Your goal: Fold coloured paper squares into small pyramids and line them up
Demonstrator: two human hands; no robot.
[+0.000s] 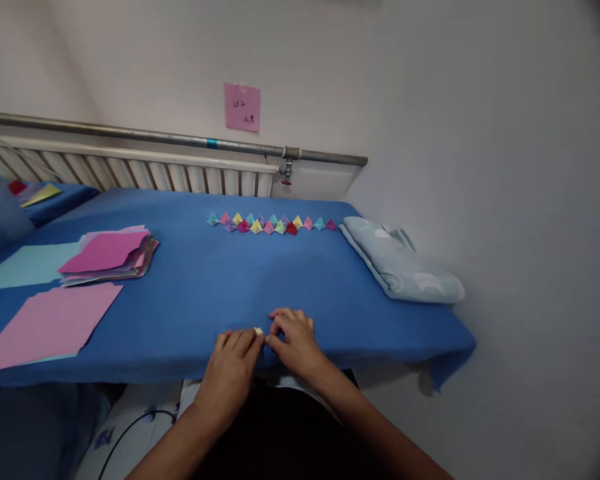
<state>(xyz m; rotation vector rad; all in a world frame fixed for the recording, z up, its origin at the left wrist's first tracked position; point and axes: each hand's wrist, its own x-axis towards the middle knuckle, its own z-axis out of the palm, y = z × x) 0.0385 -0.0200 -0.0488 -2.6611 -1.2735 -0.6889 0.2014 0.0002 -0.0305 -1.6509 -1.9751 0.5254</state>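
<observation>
Near the front edge of the table, a small pale yellow folded paper [259, 331] shows at the fingertips of my left hand [231, 365]. The left fingers are held together and closed over it, hiding most of it. My right hand [296, 343] is just to the right, its thumb and index finger curled together in a pinch beside the paper. Whatever lies in that pinch is too small to make out. Farther back, several small folded paper pieces [269, 227] in many colours stand in two rows.
Stacked coloured paper [105, 252] lies on the left of the blue cloth-covered table [195, 280], with pink sheets [55, 323] in front and a light blue sheet [27, 265] beside it. A folded pale blanket [400, 260] rests at right. Behind are a radiator [180, 175] and pipe [145, 133].
</observation>
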